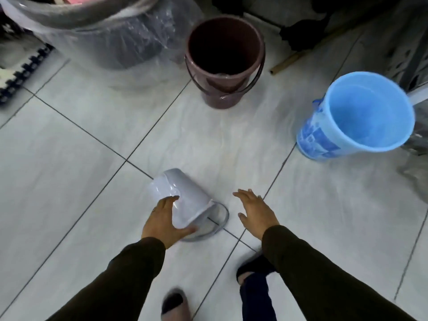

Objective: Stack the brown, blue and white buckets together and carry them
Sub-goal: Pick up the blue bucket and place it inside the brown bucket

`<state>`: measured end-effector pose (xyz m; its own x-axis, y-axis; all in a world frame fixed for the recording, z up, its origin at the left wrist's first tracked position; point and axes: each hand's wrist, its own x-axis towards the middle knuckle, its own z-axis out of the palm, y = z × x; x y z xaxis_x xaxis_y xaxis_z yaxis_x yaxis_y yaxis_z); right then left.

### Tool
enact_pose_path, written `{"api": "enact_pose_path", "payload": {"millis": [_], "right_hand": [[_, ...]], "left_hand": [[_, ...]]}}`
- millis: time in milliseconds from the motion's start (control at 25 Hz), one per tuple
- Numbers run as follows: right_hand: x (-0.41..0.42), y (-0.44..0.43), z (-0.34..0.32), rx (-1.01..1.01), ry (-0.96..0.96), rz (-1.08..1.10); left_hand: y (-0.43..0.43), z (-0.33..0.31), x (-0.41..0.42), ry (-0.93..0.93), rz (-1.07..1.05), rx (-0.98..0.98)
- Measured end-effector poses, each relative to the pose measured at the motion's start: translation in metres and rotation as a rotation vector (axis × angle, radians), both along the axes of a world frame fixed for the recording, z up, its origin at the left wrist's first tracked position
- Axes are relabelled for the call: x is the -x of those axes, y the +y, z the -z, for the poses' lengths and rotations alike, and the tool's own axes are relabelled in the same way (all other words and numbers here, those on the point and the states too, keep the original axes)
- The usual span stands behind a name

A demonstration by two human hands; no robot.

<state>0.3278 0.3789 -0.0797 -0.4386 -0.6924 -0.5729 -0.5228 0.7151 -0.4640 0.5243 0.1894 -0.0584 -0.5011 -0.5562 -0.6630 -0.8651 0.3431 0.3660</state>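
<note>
Big bin point(76, 26): grey, wrapped in clear plastic, on the floor point(69, 181) well beyond the white bucket and to its left. It crowds the brown bucket, so a careless lift there could snag the wrap.
Blue bucket point(361, 114): upright and open, well off to the right of the white bucket and further away. Reaching it means a stretch sideways; I'd judge a one-handed grab by the rim could tip it.
Brown bucket point(225, 59): upright, mouth open, straight beyond the white bucket, handle hanging down its front. That loose handle could jam between walls when another bucket goes in.
White bucket point(180, 200): lying on its side on the floor right in front of the person, base pointing away to the left, mouth towards them, handle flat on the tile. Its smooth round wall looks ready to roll or slip.
Left hand point(163, 222): grip holding the white bucket at the rim, fingers spread over its wall, thumb near the mouth. A shallow hold; it may slide off.
Right hand point(256, 210): grip wide, fingers spread, holding nothing, just beside the white bucket on its right, apart from it.
</note>
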Motion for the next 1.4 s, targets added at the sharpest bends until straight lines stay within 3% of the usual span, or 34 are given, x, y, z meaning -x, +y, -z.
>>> {"api": "enact_pose_path", "payload": {"millis": [80, 160, 240, 360, 480, 640, 800, 960, 1080, 1200, 1280, 1400], "right_hand": [[-0.041, -0.021, 0.034, -0.009, -0.057, -0.026], [-0.068, -0.04, 0.057, 0.001, -0.098, -0.016], [-0.082, -0.055, 0.068, 0.031, -0.046, 0.038], [-0.069, -0.068, 0.058, 0.139, 0.112, 0.107], [-0.02, -0.073, 0.03, 0.301, 0.141, 0.202], [0.064, -0.062, 0.013, 0.196, 0.161, 0.36], [0.115, -0.031, 0.027, 0.173, 0.015, 0.614], [0.123, -0.02, 0.038, 0.289, -0.265, 0.796], [0.133, -0.023, 0.032, 0.318, -0.33, 0.875], [0.15, -0.014, 0.014, 0.505, -0.458, 1.349], [0.172, 0.007, -0.006, 0.65, -0.517, 1.734], [0.219, 0.05, -0.027, 0.697, -0.461, 1.991]], "left_hand": [[0.008, 0.037, -0.043, -0.111, -0.055, -0.085], [0.023, 0.068, -0.06, -0.098, -0.193, -0.143], [0.035, 0.086, -0.065, -0.08, -0.307, -0.092], [0.032, 0.079, -0.055, -0.05, -0.271, 0.096], [0.003, 0.054, -0.008, 0.128, -0.252, 0.115], [-0.019, 0.045, 0.098, 0.198, -0.273, -0.085], [-0.023, 0.063, 0.182, 0.174, -0.541, -0.373], [-0.027, 0.076, 0.204, 0.068, -0.557, -0.405], [-0.033, 0.067, 0.211, -0.04, -0.559, -0.416], [-0.028, 0.038, 0.228, -0.136, -0.411, -0.132], [-0.016, 0.013, 0.252, 0.039, -0.317, 0.027], [0.01, -0.015, 0.315, 0.261, -0.218, -0.175]]}}
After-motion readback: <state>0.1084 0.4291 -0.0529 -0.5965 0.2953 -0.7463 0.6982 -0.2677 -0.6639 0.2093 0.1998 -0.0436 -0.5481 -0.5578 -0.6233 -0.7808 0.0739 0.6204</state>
